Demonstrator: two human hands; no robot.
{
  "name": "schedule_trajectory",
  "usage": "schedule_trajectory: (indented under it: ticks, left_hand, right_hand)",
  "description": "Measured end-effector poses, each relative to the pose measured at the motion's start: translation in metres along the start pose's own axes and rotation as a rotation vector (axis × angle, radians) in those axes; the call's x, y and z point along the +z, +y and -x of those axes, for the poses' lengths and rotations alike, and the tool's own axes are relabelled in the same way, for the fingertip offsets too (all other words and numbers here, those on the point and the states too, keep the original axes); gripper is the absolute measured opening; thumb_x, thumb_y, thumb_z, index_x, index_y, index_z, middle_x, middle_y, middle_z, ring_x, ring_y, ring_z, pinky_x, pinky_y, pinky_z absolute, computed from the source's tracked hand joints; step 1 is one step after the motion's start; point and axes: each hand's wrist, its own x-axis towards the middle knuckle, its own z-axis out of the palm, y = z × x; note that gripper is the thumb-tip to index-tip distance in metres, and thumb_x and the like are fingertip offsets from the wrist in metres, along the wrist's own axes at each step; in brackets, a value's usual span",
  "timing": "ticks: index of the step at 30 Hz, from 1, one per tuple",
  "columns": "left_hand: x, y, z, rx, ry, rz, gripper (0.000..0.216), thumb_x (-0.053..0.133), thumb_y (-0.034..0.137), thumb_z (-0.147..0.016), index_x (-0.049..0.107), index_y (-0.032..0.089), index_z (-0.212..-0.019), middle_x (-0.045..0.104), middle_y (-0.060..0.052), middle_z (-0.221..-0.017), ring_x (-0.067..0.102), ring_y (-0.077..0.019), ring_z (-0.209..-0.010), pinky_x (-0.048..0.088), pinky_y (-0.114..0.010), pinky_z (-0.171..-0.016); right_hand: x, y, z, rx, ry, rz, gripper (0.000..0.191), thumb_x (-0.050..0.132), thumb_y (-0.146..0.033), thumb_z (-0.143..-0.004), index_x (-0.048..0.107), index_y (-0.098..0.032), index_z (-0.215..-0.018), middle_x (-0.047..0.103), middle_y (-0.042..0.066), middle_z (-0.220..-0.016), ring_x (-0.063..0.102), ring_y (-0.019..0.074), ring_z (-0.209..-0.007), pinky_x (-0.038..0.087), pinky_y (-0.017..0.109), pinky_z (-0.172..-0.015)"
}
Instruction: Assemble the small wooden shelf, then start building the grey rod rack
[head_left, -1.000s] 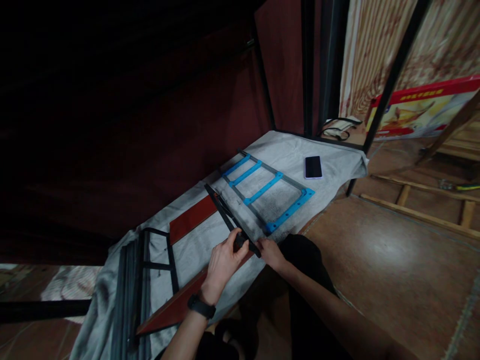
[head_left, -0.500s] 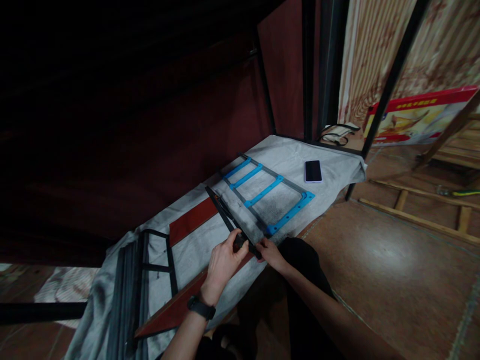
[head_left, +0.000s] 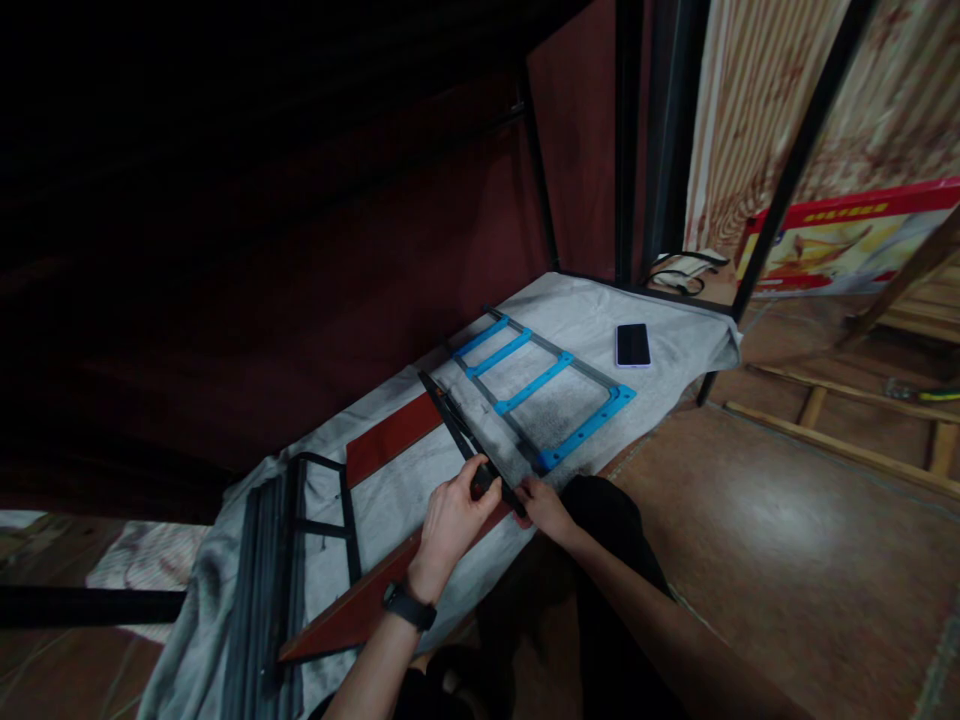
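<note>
Grey cloth (head_left: 686, 335) underlies a black frame (head_left: 451, 418) extending away from the left hand (head_left: 452, 512).

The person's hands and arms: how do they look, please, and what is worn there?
The left hand and right hand wear no gloves. A black wristband, perhaps a watch, circles the left wrist; none shows on the right. No sleeves are visible.

Both hands (head_left: 455, 512) seem to hold a black frame (head_left: 455, 431) beside a blue-runged rack (head_left: 534, 383).
</note>
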Motion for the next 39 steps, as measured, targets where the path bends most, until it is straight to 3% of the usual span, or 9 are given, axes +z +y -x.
schedule_trajectory:
  ticks: [4, 9, 14, 20, 25, 30, 34, 39]
  left_hand:
    - [-0.001, 0.002, 0.0, -0.011, -0.006, 0.008, 0.041, 0.052, 0.042, -0.091, 0.057, 0.023, -0.127, 0.065, 0.002, -0.065, 0.063, -0.0162, -0.06, 0.041, -0.025, -0.059]
    - [-0.003, 0.004, 0.0, -0.009, -0.001, 0.005, 0.039, 0.05, 0.042, -0.091, 0.058, 0.023, -0.125, 0.067, 0.001, -0.07, 0.063, -0.0158, -0.061, 0.041, -0.025, -0.059]
    - [-0.003, 0.005, 0.001, -0.016, 0.004, 0.004, 0.04, 0.051, 0.042, -0.091, 0.058, 0.023, -0.126, 0.068, 0.001, -0.069, 0.063, -0.0158, -0.061, 0.042, -0.025, -0.059]
    - [-0.001, 0.003, 0.001, 0.002, 0.019, 0.007, 0.04, 0.051, 0.042, -0.091, 0.059, 0.023, -0.125, 0.068, 0.001, -0.07, 0.064, -0.0158, -0.062, 0.042, -0.025, -0.059]
    - [0.0, 0.002, 0.001, -0.002, 0.013, 0.031, 0.041, 0.051, 0.043, -0.091, 0.058, 0.023, -0.127, 0.069, 0.0, -0.073, 0.065, -0.0162, -0.065, 0.044, -0.025, -0.062]
    - [-0.001, 0.005, 0.001, -0.009, -0.013, 0.046, 0.042, 0.052, 0.043, -0.091, 0.057, 0.024, -0.128, 0.07, 0.0, -0.076, 0.067, -0.0167, -0.068, 0.045, -0.025, -0.064]
    - [-0.002, 0.007, 0.001, -0.033, -0.029, 0.025, 0.043, 0.052, 0.043, -0.091, 0.056, 0.024, -0.13, 0.072, -0.001, -0.08, 0.069, -0.018, -0.072, 0.046, -0.026, -0.065]
    - [0.0, 0.007, 0.002, -0.019, -0.042, -0.004, 0.043, 0.052, 0.044, -0.092, 0.056, 0.025, -0.131, 0.074, -0.002, -0.086, 0.07, -0.0187, -0.077, 0.047, -0.026, -0.068]
  right_hand:
    - [0.0, 0.001, 0.0, 0.028, -0.001, -0.017, 0.035, 0.036, -0.045, -0.098, 0.054, -0.019, -0.085, 0.061, 0.003, -0.055, 0.06, 0.0175, -0.043, 0.048, 0.027, -0.041]
    - [-0.002, 0.001, 0.002, -0.015, 0.017, -0.027, 0.016, 0.045, -0.03, -0.096, 0.055, -0.019, -0.089, 0.067, 0.002, -0.069, 0.064, 0.014, -0.054, 0.051, 0.024, -0.053]
    - [-0.002, 0.001, 0.005, 0.025, 0.013, 0.008, 0.035, 0.039, -0.048, -0.097, 0.057, -0.02, -0.09, 0.062, 0.001, -0.056, 0.061, 0.0175, -0.046, 0.048, 0.027, -0.045]
    - [-0.001, 0.0, 0.004, -0.002, -0.002, 0.021, 0.023, 0.042, -0.036, -0.097, 0.056, -0.019, -0.098, 0.065, 0.0, -0.062, 0.062, 0.0146, -0.048, 0.049, 0.024, -0.048]
    - [-0.003, -0.001, 0.007, -0.012, 0.02, 0.068, 0.034, 0.037, -0.045, -0.098, 0.057, -0.017, -0.093, 0.059, 0.0, -0.053, 0.057, 0.0155, -0.041, 0.044, 0.025, -0.042]
    - [-0.005, -0.008, 0.01, -0.05, -0.006, 0.217, 0.023, 0.038, -0.029, -0.098, 0.058, -0.018, -0.102, 0.067, 0.001, -0.068, 0.064, 0.0143, -0.054, 0.049, 0.025, -0.057]
    - [-0.01, -0.012, 0.014, -0.091, 0.048, 0.371, 0.032, 0.04, -0.036, -0.099, 0.064, -0.018, -0.089, 0.069, 0.006, -0.069, 0.069, 0.0189, -0.077, 0.048, 0.027, -0.076]
    - [-0.011, -0.013, 0.015, -0.158, 0.087, 0.492, 0.029, 0.039, -0.029, -0.1, 0.066, -0.016, -0.1, 0.074, 0.009, -0.089, 0.07, 0.0184, -0.085, 0.047, 0.025, -0.075]
